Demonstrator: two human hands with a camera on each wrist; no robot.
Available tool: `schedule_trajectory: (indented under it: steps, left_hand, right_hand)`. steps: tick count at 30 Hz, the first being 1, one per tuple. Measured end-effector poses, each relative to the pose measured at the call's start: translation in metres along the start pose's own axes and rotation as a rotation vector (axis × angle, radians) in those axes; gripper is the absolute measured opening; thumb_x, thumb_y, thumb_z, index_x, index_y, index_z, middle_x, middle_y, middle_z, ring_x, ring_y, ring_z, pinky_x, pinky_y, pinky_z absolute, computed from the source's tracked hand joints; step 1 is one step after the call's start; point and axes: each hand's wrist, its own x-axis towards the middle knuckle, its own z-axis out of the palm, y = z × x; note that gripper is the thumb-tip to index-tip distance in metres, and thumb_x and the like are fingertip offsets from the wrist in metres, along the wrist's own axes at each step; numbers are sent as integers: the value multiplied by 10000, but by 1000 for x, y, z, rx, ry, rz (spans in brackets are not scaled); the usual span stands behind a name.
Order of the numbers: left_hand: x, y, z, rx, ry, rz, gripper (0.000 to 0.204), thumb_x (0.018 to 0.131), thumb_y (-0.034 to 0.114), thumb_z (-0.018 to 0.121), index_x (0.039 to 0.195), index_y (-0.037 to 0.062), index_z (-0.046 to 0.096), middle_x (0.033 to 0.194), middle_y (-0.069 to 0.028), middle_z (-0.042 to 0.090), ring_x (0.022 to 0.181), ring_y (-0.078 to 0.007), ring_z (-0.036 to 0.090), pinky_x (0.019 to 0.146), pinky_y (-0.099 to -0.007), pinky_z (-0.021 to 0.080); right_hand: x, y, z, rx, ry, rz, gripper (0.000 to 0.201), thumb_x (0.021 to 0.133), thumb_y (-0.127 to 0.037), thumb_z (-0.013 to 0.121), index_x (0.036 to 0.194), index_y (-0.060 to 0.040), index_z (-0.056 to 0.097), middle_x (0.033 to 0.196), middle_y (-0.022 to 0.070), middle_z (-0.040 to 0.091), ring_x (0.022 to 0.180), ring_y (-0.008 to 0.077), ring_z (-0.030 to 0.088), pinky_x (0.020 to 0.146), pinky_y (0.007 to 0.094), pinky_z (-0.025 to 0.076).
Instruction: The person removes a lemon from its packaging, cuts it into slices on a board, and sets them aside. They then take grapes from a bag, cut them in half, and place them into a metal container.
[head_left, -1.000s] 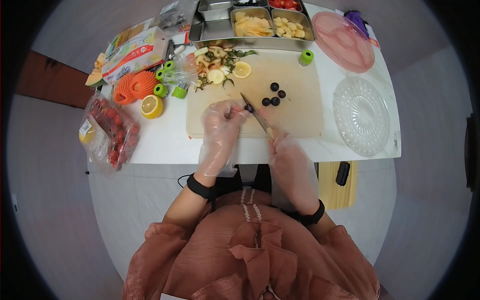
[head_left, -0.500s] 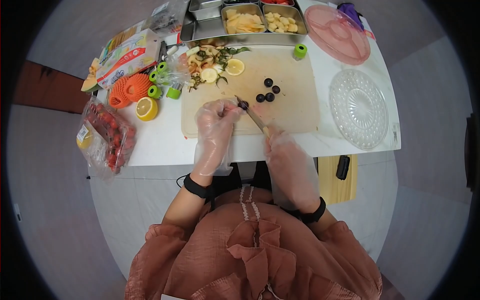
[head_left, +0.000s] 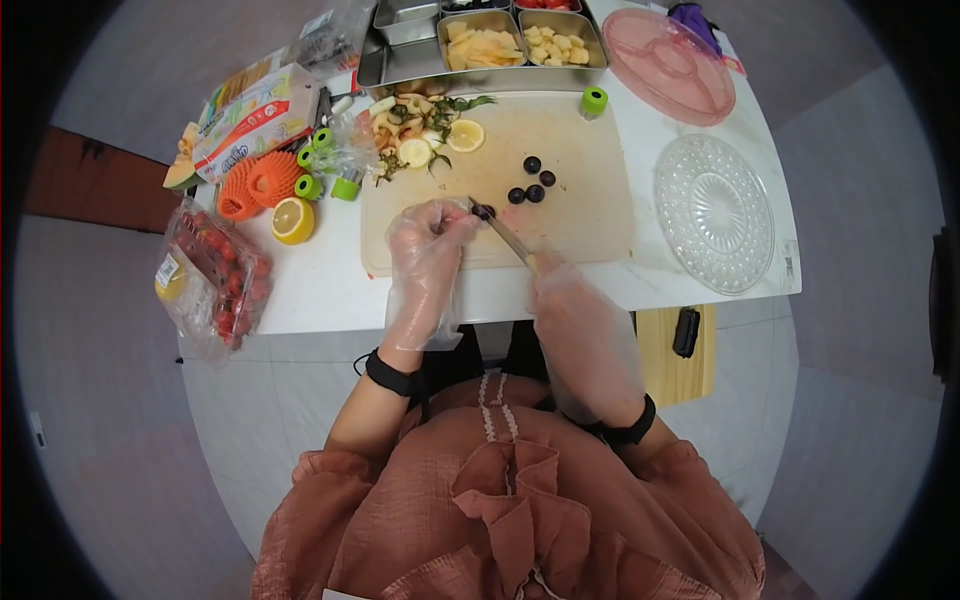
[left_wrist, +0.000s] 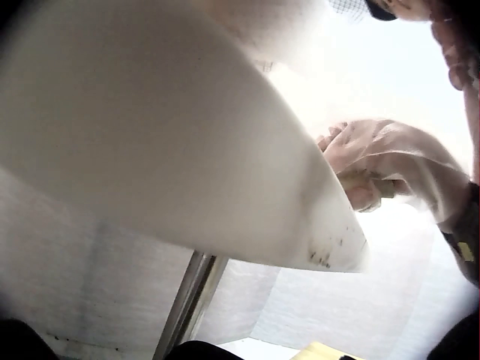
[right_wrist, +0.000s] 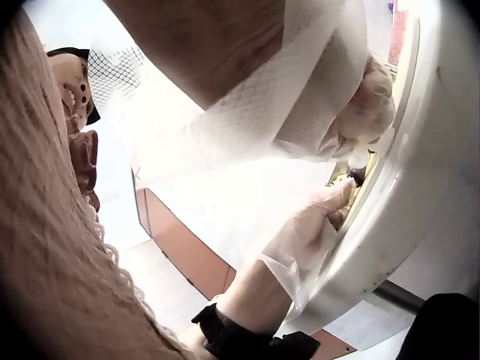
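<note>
In the head view my left hand [head_left: 425,250], in a clear plastic glove, pinches a dark grape [head_left: 484,212] on the cutting board [head_left: 590,230]. My gloved right hand [head_left: 585,325] grips a knife [head_left: 511,240] by its pale handle. Its blade slants up and left, right at the grape. Several whole dark grapes [head_left: 532,164] lie on the board just beyond the blade. From the right wrist view, the left hand [right_wrist: 315,225] shows with fingertips at the grape [right_wrist: 355,177]. The tabletop's edge covers much of the left wrist view, with the right hand [left_wrist: 382,161] behind it.
Fruit peelings and lemon slices [head_left: 466,135] lie at the board's far left. Behind stands a metal tray [head_left: 480,80] with compartments of cut fruit. A clear plate [head_left: 715,215] and a pink divided tray [head_left: 672,68] are right; a lemon half [head_left: 293,220] and bagged red fruit [head_left: 222,275] left.
The head view has shifted slightly, so the board and tray appear a little further left and up. Both hands stay at the same grape, with the knife blade still against it.
</note>
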Motion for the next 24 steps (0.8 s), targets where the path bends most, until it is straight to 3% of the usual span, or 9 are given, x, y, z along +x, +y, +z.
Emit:
schedule_trajectory:
  steps: [4, 8, 11, 12, 14, 16, 18, 20, 24]
  left_hand:
    - [-1, 4, -2, 0, 4, 18, 160, 793, 97, 738, 812, -52, 684, 757, -101, 612, 657, -153, 555, 616, -313, 460]
    - [-1, -3, 1, -9, 19, 51, 149, 785, 77, 745, 814, -53, 677, 743, -81, 610, 643, -135, 555, 608, -298, 461]
    - [2, -11, 3, -73, 29, 12, 130, 784, 47, 749, 835, -50, 678, 737, -68, 612, 652, -118, 569, 615, -282, 473]
    - [3, -13, 3, -72, 35, 17, 130, 784, 47, 749, 835, -50, 678, 737, -68, 612, 652, -118, 569, 615, -282, 473]
    - [3, -15, 4, -100, 8, 32, 80, 836, 42, 741, 809, 26, 667, 702, 43, 570, 617, -33, 480, 546, -199, 362]
    - [4, -17, 6, -92, 9, 42, 90, 825, 40, 755, 812, 24, 668, 699, 45, 569, 619, -35, 484, 549, -200, 366]
    - [5, -14, 6, -83, 11, 53, 102, 814, 37, 770, 815, 22, 669, 696, 47, 568, 622, -36, 487, 553, -200, 369]
    - [3, -10, 5, -5, 35, 43, 157, 786, 45, 781, 870, -45, 683, 774, -46, 628, 671, -91, 567, 622, -259, 477]
    - [1, -9, -1, -106, 34, 27, 187, 786, 52, 794, 920, -28, 691, 791, -39, 630, 692, -79, 555, 629, -251, 471]
  right_hand:
    - [-7, 3, -13, 304, -110, 197, 105, 961, -91, 479, 1039, -59, 540, 892, 158, 593, 846, 363, 630, 718, 447, 521]
    - [-5, 5, -2, 308, -46, 214, 61, 961, -95, 486, 1001, -60, 516, 902, 168, 598, 872, 379, 625, 726, 468, 513]
    - [-1, 7, 4, 367, 26, 130, 143, 982, -142, 506, 1089, -62, 559, 925, 176, 611, 886, 389, 632, 733, 486, 510]
    - [0, 2, -3, 382, 12, 217, 197, 989, -166, 518, 1148, -64, 574, 943, 179, 619, 888, 390, 635, 736, 490, 512]
    - [1, -1, -8, 396, 1, 303, 253, 996, -190, 531, 1207, -65, 589, 961, 183, 627, 890, 392, 638, 739, 494, 514]
    - [3, 0, -9, 401, 49, 312, 332, 1009, -224, 541, 1303, -76, 586, 996, 192, 636, 888, 394, 642, 743, 498, 518]
    - [4, -1, -11, 377, 58, 314, 331, 1007, -228, 546, 1299, -78, 590, 1002, 190, 637, 889, 391, 643, 745, 494, 520]
    - [4, -1, -11, 354, 67, 316, 330, 1005, -233, 551, 1294, -80, 594, 1007, 188, 637, 890, 388, 643, 747, 490, 521]
    - [5, 2, -8, 359, 139, 258, 315, 998, -206, 536, 1280, -69, 570, 983, 181, 627, 870, 374, 648, 723, 476, 536]
